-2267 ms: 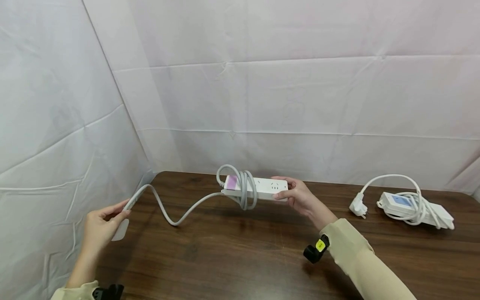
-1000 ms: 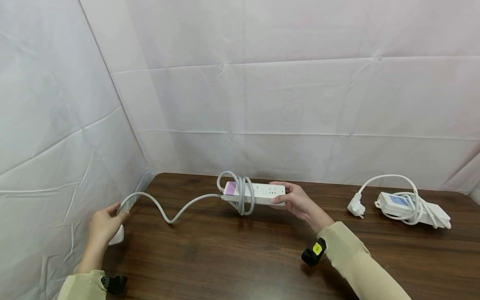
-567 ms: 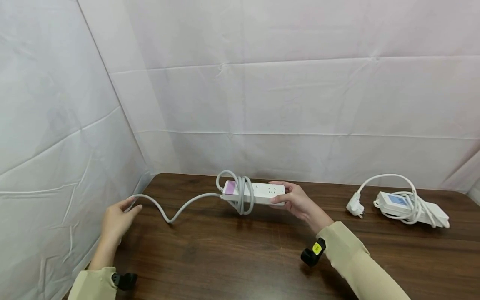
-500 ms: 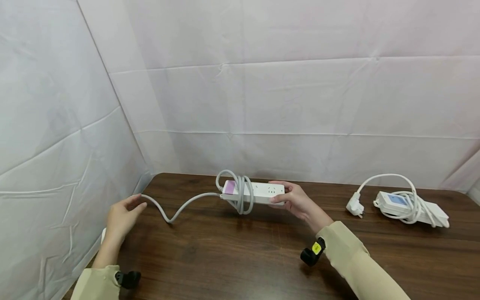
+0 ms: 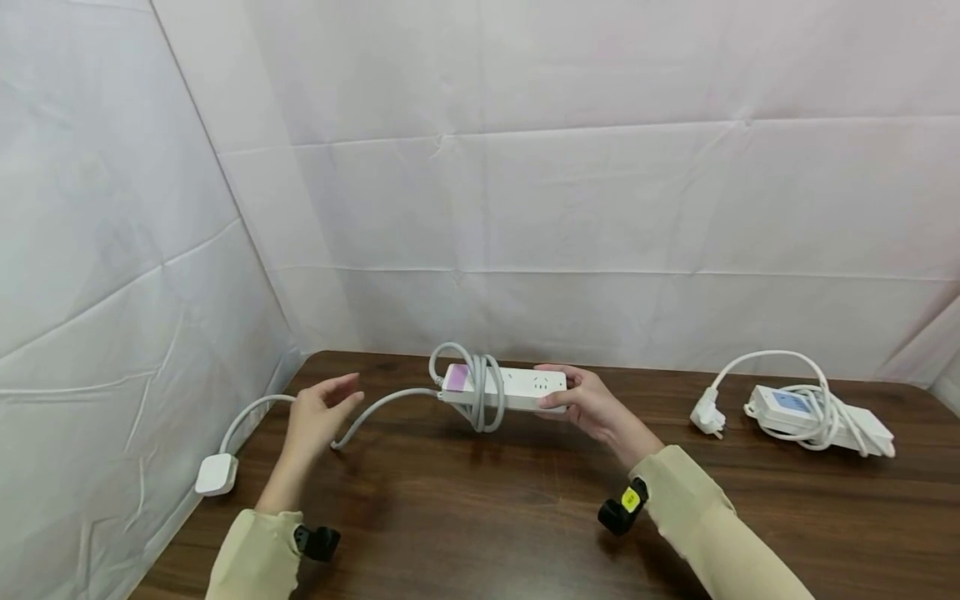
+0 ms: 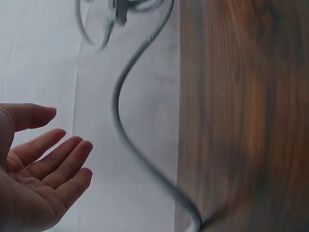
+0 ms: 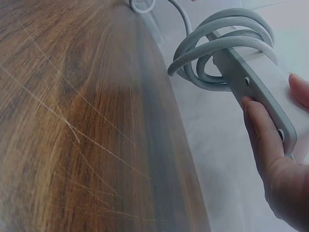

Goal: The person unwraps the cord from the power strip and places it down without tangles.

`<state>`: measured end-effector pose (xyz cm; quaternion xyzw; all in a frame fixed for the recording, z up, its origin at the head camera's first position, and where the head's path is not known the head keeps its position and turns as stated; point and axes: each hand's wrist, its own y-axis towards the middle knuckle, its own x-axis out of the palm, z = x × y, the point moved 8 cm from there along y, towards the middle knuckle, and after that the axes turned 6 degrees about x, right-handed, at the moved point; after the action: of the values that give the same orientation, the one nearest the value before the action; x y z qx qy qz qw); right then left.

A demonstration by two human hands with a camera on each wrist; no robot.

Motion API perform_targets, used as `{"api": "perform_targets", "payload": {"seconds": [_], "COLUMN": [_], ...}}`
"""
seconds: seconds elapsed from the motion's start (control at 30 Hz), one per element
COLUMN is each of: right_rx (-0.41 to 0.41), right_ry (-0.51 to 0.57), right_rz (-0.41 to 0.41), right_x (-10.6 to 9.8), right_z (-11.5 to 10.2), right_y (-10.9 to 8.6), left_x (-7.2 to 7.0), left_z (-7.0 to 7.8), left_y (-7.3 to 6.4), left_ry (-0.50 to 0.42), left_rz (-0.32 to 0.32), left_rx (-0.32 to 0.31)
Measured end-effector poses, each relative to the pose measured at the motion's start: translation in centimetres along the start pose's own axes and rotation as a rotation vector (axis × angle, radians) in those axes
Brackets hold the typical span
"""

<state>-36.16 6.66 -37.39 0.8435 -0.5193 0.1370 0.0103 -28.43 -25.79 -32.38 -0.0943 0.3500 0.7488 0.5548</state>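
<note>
My right hand (image 5: 588,404) grips the right end of a white power strip (image 5: 525,388), thumb along its front and fingers behind. Several turns of its grey cord (image 5: 482,392) wrap around the strip near a purple label (image 5: 458,377). From the strip's left end the cord runs down and left behind my left hand (image 5: 315,421) to a white plug (image 5: 217,475) at the table's left edge. The left hand holds nothing, thumb and fingers apart with a gap between them. In the left wrist view that hand (image 6: 48,169) shows loosely bent fingers beside the loose cord (image 6: 118,106).
A second white power strip (image 5: 862,425) with a blue label lies at the right of the brown table (image 5: 480,533), its cord wound around it. That cord arches left to a white plug (image 5: 707,412). White cloth (image 5: 585,200) hangs behind and to the left.
My left hand has let go of the cord near the plug and moved right, toward the power strip. The plug now sits at the left edge. The right hand's strip has lowered slightly.
</note>
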Motion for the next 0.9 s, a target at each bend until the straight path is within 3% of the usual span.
{"api": "perform_targets", "payload": {"seconds": [0.17, 0.43, 0.9], "right_rx": [0.001, 0.005, 0.0], "right_ry": [0.007, 0.028, -0.015], "right_rz": [-0.005, -0.007, 0.006], "right_x": [0.0, 0.0, 0.5], "right_z": [0.2, 0.2, -0.6], "right_y": [0.0, 0.2, 0.5], "left_x": [2.5, 6.7, 10.7], "left_z": [1.2, 3.0, 5.0], "left_y": [-0.3, -1.4, -2.6], "left_ry": [-0.099, -0.192, -0.33], "left_rz": [-0.01, -0.109, -0.213], "left_rx": [0.039, 0.101, 0.158]}}
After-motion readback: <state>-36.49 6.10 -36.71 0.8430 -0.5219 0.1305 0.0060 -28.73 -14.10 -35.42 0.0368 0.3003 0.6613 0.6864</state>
